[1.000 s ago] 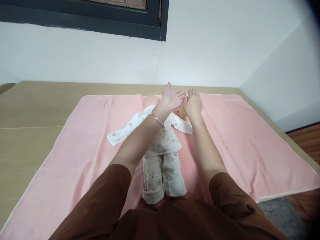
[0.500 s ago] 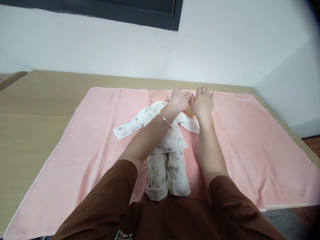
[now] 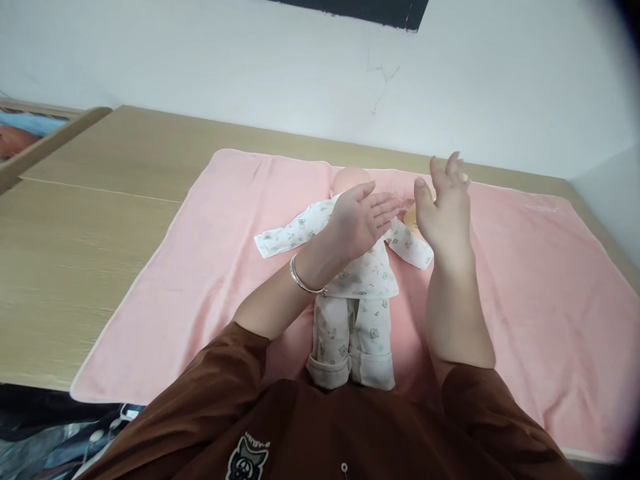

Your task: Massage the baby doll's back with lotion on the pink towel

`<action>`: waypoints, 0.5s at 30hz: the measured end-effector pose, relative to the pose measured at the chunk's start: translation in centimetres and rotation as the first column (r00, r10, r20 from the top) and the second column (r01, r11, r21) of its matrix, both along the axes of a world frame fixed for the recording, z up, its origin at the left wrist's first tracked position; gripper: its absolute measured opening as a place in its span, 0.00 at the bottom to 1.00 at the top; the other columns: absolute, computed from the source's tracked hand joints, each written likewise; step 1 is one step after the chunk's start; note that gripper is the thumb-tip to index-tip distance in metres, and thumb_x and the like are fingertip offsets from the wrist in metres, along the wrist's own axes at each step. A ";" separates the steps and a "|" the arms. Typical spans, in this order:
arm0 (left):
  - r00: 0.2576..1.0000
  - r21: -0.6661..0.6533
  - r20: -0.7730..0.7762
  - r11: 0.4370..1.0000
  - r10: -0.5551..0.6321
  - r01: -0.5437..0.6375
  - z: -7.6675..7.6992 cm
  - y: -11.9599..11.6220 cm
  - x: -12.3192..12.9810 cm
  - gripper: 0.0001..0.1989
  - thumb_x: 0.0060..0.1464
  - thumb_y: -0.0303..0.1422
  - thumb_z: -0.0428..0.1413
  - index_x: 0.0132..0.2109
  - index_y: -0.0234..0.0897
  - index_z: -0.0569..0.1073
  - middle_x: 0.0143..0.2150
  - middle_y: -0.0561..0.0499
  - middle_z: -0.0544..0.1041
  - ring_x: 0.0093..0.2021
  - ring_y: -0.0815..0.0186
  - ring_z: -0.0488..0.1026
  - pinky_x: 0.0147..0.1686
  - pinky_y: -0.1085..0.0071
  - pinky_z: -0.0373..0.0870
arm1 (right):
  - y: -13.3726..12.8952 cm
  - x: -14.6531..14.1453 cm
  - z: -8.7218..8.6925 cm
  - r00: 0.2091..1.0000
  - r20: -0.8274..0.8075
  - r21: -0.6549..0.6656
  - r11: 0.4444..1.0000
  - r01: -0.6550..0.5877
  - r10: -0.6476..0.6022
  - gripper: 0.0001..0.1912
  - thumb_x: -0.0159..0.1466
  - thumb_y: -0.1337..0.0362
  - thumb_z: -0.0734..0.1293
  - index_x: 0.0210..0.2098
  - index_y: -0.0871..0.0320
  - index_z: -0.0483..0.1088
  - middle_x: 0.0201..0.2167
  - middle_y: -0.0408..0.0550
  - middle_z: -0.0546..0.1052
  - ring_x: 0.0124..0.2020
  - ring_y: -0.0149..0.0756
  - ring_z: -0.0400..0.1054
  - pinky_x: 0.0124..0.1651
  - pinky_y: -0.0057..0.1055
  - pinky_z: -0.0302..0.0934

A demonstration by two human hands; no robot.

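A baby doll lies on its back on a pink blanket [image 3: 520, 287], dressed in a white printed top [image 3: 367, 277] and matching trousers [image 3: 370, 330] with turned-up cuffs. Its bald head [image 3: 350, 179] shows at the far end, partly covered by my left hand [image 3: 363, 217]. That hand is raised over the doll's chest, palm up, fingers stretched and holding nothing. To the right, my right hand [image 3: 445, 200] is held up with its fingers apart, nothing in it. Between the two hands, a round yellow-orange object [image 3: 413, 218] sits beside the doll's sleeve, partly hidden.
The blanket lies on a wooden table [image 3: 75, 267] against a white wall [image 3: 200, 67]. At the far left, a wooden-edged tray or shelf [image 3: 75, 133] holds blue and reddish-brown things. Dark and clear-wrapped items [image 3: 55, 433] lie below the table's near left edge.
My hands have moved apart; the left came nearer to me over the doll's chest, the right shifted right with its thumb spread. The camera view has turned to the left.
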State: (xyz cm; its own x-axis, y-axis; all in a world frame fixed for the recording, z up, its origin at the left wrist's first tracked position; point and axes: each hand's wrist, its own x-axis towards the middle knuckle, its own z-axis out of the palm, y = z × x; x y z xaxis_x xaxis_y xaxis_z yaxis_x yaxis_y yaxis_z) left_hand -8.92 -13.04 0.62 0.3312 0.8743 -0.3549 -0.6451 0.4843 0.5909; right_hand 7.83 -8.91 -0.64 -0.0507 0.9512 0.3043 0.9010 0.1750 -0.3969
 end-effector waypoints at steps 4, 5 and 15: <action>1.000 0.244 -0.011 0.969 -0.019 0.021 2.6 -2.5 -0.7 0.25 0.74 0.43 0.38 0.60 0.45 0.77 0.62 0.49 0.80 0.73 0.54 0.69 0.71 0.52 0.71 | -5.1 -3.6 0.9 0.942 -0.113 0.043 0.949 -0.313 0.316 0.38 0.77 0.45 0.43 0.78 0.61 0.49 0.81 0.59 0.44 0.83 0.51 0.33 0.82 0.61 0.37; 0.999 0.309 -0.045 0.951 0.018 -0.003 3.2 -2.9 -1.2 0.27 0.75 0.40 0.34 0.56 0.46 0.79 0.60 0.51 0.81 0.72 0.56 0.70 0.69 0.54 0.74 | -6.5 -4.5 0.8 0.923 -0.099 0.094 0.927 -0.363 0.371 0.42 0.77 0.42 0.42 0.78 0.65 0.45 0.82 0.62 0.41 0.83 0.54 0.29 0.82 0.61 0.33; 0.937 0.555 -0.224 0.826 0.268 -0.104 3.0 -4.3 -1.4 0.42 0.73 0.49 0.22 0.45 0.46 0.81 0.53 0.47 0.82 0.77 0.59 0.62 0.63 0.55 0.78 | -14.8 -7.3 0.7 0.699 -0.099 0.286 0.693 -0.662 0.709 0.42 0.76 0.40 0.43 0.80 0.53 0.22 0.81 0.35 0.24 0.82 0.49 0.22 0.85 0.58 0.30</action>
